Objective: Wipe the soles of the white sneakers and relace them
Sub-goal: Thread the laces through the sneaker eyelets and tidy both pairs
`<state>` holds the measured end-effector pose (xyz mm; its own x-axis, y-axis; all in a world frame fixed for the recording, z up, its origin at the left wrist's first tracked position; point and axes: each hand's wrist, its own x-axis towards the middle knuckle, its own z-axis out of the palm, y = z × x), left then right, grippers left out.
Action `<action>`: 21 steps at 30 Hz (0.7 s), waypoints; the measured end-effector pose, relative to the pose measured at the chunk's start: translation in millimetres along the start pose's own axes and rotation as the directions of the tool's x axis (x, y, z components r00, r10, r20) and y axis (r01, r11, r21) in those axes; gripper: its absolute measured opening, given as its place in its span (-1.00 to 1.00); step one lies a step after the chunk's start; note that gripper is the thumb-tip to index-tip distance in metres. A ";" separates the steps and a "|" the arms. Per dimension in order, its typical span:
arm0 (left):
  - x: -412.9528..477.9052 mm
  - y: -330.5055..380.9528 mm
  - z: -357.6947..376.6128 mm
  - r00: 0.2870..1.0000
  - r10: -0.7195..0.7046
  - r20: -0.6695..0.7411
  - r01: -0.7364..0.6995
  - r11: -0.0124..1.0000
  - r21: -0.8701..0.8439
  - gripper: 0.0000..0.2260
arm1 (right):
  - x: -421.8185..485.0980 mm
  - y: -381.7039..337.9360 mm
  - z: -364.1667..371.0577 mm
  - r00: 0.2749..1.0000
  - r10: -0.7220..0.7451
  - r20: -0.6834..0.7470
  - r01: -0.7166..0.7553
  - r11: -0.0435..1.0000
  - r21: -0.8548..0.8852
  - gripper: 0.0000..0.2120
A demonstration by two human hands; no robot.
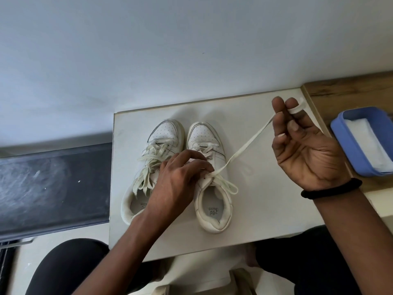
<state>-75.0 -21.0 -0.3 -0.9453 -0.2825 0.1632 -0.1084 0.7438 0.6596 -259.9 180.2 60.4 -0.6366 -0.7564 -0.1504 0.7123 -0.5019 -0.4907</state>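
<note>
Two sneakers stand side by side on the white rectangular desk, toes pointing away from the person.

The left-side white leather sneaker carries loose, tangled lacing.

The left hand reaches in from the lower left. It lies palm down over the eyelet rows of the right-side white leather sneaker, with bent fingers gripping the upper where the cream flat lace exits.

The right hand is raised to the right, palm toward the camera. The lace end is wound round one fingertip, and the remaining fingers are partly curled. The lace runs taut from sneaker to finger.

A black elastic band circles the right wrist.

A blue plastic tray holding a white cloth sits near the right hand.
</note>
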 end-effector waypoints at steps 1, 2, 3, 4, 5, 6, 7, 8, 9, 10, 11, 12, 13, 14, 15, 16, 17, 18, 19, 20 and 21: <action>0.1 -0.4 -0.9 1.000 0.009 0.008 -0.009 1.000 0.002 -0.77 | -0.9 1.6 2.4 0.995 -0.073 -0.066 0.066 0.992 -0.111 -0.73; 0.2 -0.3 -2.0 1.000 0.011 0.015 -0.011 1.000 0.004 -0.76 | -0.9 2.9 4.2 0.979 -0.150 -0.140 0.114 0.966 -0.234 -0.80; 0.5 -0.3 -2.9 1.000 0.009 0.021 -0.009 1.000 0.004 -0.76 | -1.4 3.8 4.9 0.961 -0.217 -0.174 0.147 0.927 -0.345 -0.85; 1.1 -0.3 -3.6 1.000 0.007 0.028 -0.007 1.000 0.003 -0.78 | -2.5 5.1 5.6 0.941 -0.286 -0.178 0.177 0.869 -0.463 -0.86; 1.8 -0.3 -3.9 0.999 0.004 0.037 -0.004 1.000 0.001 -0.80 | -3.8 6.6 4.3 0.915 -0.366 -0.172 0.195 0.771 -0.606 -0.84; 2.3 -0.4 -4.5 0.999 0.003 0.045 -0.003 1.000 0.007 -0.81 | -4.8 9.1 2.3 0.880 -0.453 -0.144 0.193 0.618 -0.762 -0.84; 2.4 -0.7 -4.8 0.999 0.003 0.050 -0.005 1.000 0.022 -0.81 | -5.9 12.5 1.0 0.844 -0.529 -0.086 0.178 0.428 -0.886 -0.84; 2.5 -0.7 -5.1 0.999 0.004 0.054 -0.006 0.999 0.038 -0.79 | -7.3 16.0 1.7 0.827 -0.562 -0.010 0.161 0.255 -0.953 -0.84; 2.5 -0.1 -5.8 0.998 -0.002 0.062 -0.001 0.999 0.044 -0.76 | -9.1 19.8 5.6 0.827 -0.560 0.053 0.160 0.145 -0.976 -0.84; 2.6 0.7 -6.5 0.997 -0.014 0.075 0.012 0.999 0.037 -0.72 | -11.7 23.1 11.0 0.844 -0.529 0.088 0.172 0.111 -0.979 -0.84; 2.6 1.4 -7.6 0.996 -0.027 0.088 0.025 0.999 0.022 -0.70 | -14.0 26.1 17.3 0.873 -0.475 0.108 0.182 0.113 -0.977 -0.85; 3.0 2.0 -8.7 0.994 -0.037 0.101 0.036 0.999 0.008 -0.69 | -16.1 29.2 23.7 0.908 -0.404 0.115 0.174 0.113 -0.978 -0.85; 3.3 2.2 -9.8 0.993 -0.043 0.110 0.044 0.999 -0.003 -0.70 | -17.4 33.3 28.3 0.941 -0.317 0.116 0.155 0.100 -0.983 -0.86; 3.8 2.3 -10.9 0.992 -0.048 0.119 0.050 0.999 -0.010 -0.73 | -18.9 38.6 32.1 0.968 -0.226 0.106 0.127 0.079 -0.989 -0.88; 4.4 2.3 -11.5 0.990 -0.053 0.132 0.056 0.998 -0.016 -0.76 | -20.3 45.0 33.5 0.986 -0.147 0.083 0.091 0.049 -0.995 -0.88; 4.5 2.5 -12.4 0.988 -0.058 0.143 0.061 0.998 -0.019 -0.79 | -22.1 52.8 34.3 0.994 -0.089 0.058 0.057 -0.006 -0.998 -0.87; 4.7 2.4 -12.7 0.987 -0.062 0.149 0.066 0.998 -0.020 -0.80 | -23.6 60.3 32.7 0.997 -0.060 0.040 0.034 -0.091 -0.995 -0.88; 4.5 2.5 -12.9 0.987 -0.063 0.149 0.067 0.998 -0.018 -0.80 | -25.3 67.1 31.9 0.999 -0.050 0.020 0.010 -0.182 -0.983 -0.90; 4.3 2.8 -12.8 0.987 -0.068 0.146 0.071 0.997 -0.014 -0.79 | -27.0 73.1 31.4 0.999 -0.047 0.000 -0.013 -0.259 -0.966 -0.92; 4.1 3.3 -12.6 0.987 -0.076 0.142 0.077 0.997 -0.007 -0.77 | -28.8 78.0 32.1 0.999 -0.042 -0.021 -0.033 -0.307 -0.951 -0.93; 4.0 3.9 -12.5 0.987 -0.082 0.137 0.083 0.997 0.001 -0.76 | -30.2 81.8 33.3 0.999 -0.034 -0.036 -0.046 -0.330 -0.943 -0.93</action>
<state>-75.4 -26.8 12.1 -0.9664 -0.2568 0.0065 -0.1864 0.7184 0.6701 -172.6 148.1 53.4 -0.6710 -0.7230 -0.1646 -0.4849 0.5958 -0.6402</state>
